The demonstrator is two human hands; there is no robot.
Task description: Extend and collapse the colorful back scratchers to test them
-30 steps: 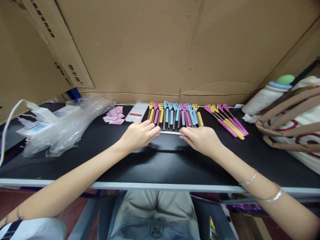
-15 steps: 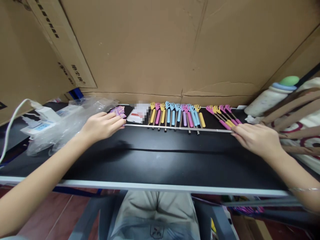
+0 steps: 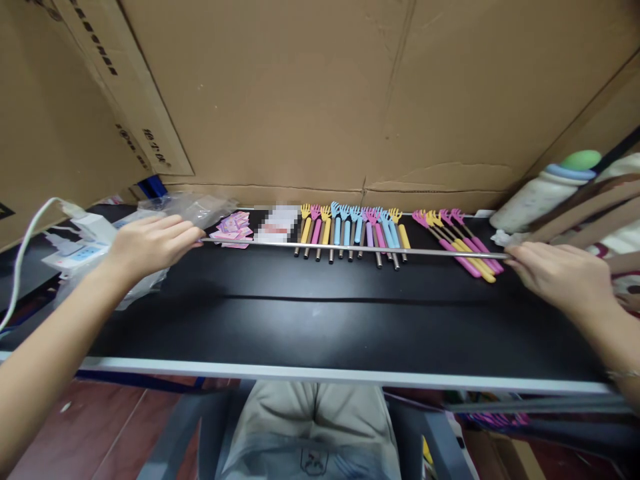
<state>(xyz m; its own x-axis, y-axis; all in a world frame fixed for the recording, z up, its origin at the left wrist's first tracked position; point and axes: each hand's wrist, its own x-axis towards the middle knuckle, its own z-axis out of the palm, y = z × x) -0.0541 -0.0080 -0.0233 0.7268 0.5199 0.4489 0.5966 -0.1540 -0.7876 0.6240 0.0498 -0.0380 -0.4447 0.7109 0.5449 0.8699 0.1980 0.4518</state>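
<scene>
A thin telescopic metal rod is stretched level above the black tabletop, in front of a row of small back scratchers. My left hand is closed around its left end, near the crumpled clear plastic. My right hand is closed around its right end, to the right of a slanted bunch of back scratchers. Both ends of the rod are hidden in my fingers. The back scratchers in the middle row have yellow, pink, blue and purple claw heads and handles with metal stems.
Pink and purple printed cards lie beside a blurred white item. At left are plastic bags and a power strip with a white cable. A white bottle leans at right by a patterned bag. Cardboard stands behind.
My hands have moved apart, the left one leftward and the right one rightward. The visible stretch of the rod between them has grown longer.
</scene>
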